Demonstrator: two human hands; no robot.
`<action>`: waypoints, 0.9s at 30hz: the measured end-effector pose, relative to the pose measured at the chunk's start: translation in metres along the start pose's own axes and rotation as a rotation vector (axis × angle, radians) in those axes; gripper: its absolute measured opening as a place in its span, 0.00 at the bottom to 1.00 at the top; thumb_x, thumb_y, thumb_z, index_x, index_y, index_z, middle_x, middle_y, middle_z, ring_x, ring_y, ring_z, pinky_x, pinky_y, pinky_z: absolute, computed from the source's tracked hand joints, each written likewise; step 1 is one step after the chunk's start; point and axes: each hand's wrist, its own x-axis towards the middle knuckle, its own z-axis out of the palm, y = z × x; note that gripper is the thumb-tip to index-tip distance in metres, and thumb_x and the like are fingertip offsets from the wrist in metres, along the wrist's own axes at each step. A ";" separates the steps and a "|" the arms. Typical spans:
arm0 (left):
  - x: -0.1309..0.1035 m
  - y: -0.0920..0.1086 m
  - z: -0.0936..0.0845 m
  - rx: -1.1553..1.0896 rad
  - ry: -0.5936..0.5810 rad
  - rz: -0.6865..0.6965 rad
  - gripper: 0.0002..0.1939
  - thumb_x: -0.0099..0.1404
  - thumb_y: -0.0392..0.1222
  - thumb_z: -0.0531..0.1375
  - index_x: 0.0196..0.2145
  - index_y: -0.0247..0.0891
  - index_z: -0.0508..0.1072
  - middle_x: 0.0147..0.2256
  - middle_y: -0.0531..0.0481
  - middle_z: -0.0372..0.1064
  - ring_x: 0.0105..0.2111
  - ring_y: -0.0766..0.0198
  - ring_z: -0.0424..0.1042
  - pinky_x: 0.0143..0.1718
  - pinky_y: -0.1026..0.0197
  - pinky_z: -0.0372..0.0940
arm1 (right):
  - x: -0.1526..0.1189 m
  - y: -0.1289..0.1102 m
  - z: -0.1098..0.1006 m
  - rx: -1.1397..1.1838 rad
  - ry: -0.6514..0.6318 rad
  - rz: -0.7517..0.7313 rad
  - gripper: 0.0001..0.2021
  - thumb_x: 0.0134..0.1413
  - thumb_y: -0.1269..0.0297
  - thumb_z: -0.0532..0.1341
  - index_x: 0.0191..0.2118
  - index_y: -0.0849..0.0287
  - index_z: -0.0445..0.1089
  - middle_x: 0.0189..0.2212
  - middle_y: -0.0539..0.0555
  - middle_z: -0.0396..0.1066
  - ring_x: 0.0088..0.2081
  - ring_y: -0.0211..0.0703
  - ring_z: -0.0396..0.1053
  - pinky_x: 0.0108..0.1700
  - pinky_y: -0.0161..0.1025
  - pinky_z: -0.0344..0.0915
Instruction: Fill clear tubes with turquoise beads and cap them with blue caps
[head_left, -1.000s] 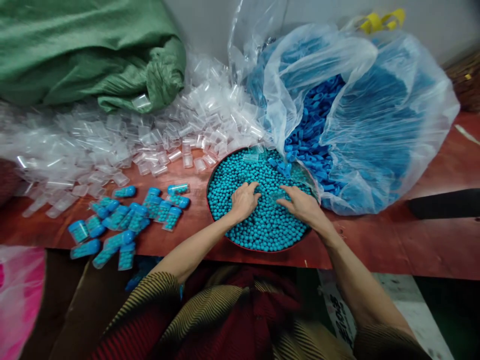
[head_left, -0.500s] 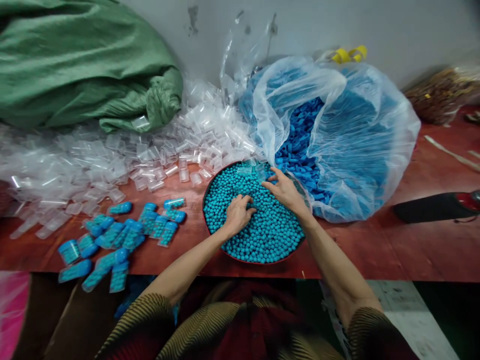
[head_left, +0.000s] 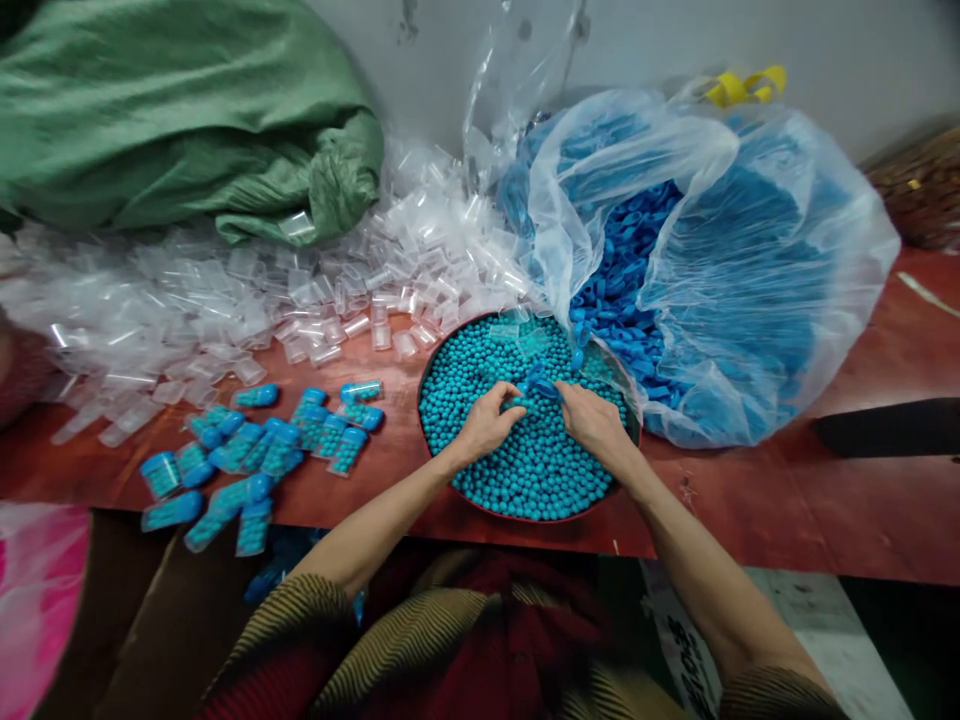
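A round, red-rimmed tub [head_left: 421, 415] full of small turquoise balls [head_left: 536, 485] sits in front of me. Over the balls, my left hand [head_left: 489, 424] curls thumb and fingers toward each other; anything between them cannot be made out. My right hand [head_left: 597, 425] is closed on blue plastic caps [head_left: 541, 382], which stick out from its fingertips toward my left hand. Clear containers [head_left: 531, 341] lie on the balls at the tub's far side. A loose blue cap [head_left: 577, 359] is near the tub's right rear edge.
Ball-filled containers with blue caps [head_left: 241, 447] lie left of the tub on the red table [head_left: 750, 500]. Behind them spreads a heap of clear empty containers [head_left: 225, 290] beside a green sack [head_left: 187, 120]. A plastic bag [head_left: 772, 280] of blue caps stands right, near a black cylindrical object [head_left: 892, 428].
My right hand has drawn back from the bag side, closing on blue caps and coming nearer my left hand. My left hand has risen slightly. The whole view has shifted a little.
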 end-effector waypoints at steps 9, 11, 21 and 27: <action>-0.002 -0.001 -0.021 -0.478 -0.209 -0.390 0.15 0.58 0.44 0.60 0.39 0.35 0.62 0.29 0.51 0.71 0.18 0.72 0.67 0.16 0.71 0.54 | 0.014 -0.008 0.006 0.148 -0.039 0.025 0.15 0.59 0.64 0.54 0.50 0.61 0.67 0.42 0.61 0.74 0.43 0.48 0.71 0.41 0.38 0.64; -0.003 -0.002 -0.023 -0.541 -0.236 -0.393 0.18 0.56 0.46 0.61 0.41 0.35 0.63 0.29 0.51 0.71 0.19 0.71 0.68 0.17 0.71 0.55 | 0.012 -0.004 0.006 0.220 -0.024 0.086 0.16 0.59 0.64 0.54 0.52 0.60 0.66 0.42 0.61 0.75 0.43 0.49 0.72 0.41 0.39 0.64; -0.012 0.004 -0.018 -0.485 -0.228 -0.237 0.16 0.56 0.45 0.60 0.41 0.36 0.64 0.31 0.55 0.65 0.20 0.74 0.65 0.17 0.71 0.56 | -0.009 -0.025 -0.003 0.864 0.068 -0.088 0.18 0.56 0.61 0.56 0.51 0.57 0.68 0.39 0.54 0.75 0.38 0.44 0.73 0.42 0.42 0.69; -0.018 0.012 -0.014 -0.461 -0.192 -0.245 0.20 0.58 0.44 0.58 0.47 0.36 0.64 0.32 0.54 0.66 0.18 0.75 0.63 0.16 0.71 0.55 | -0.021 -0.036 0.001 0.635 0.284 -0.177 0.20 0.61 0.68 0.48 0.56 0.58 0.65 0.51 0.59 0.70 0.52 0.47 0.68 0.53 0.47 0.65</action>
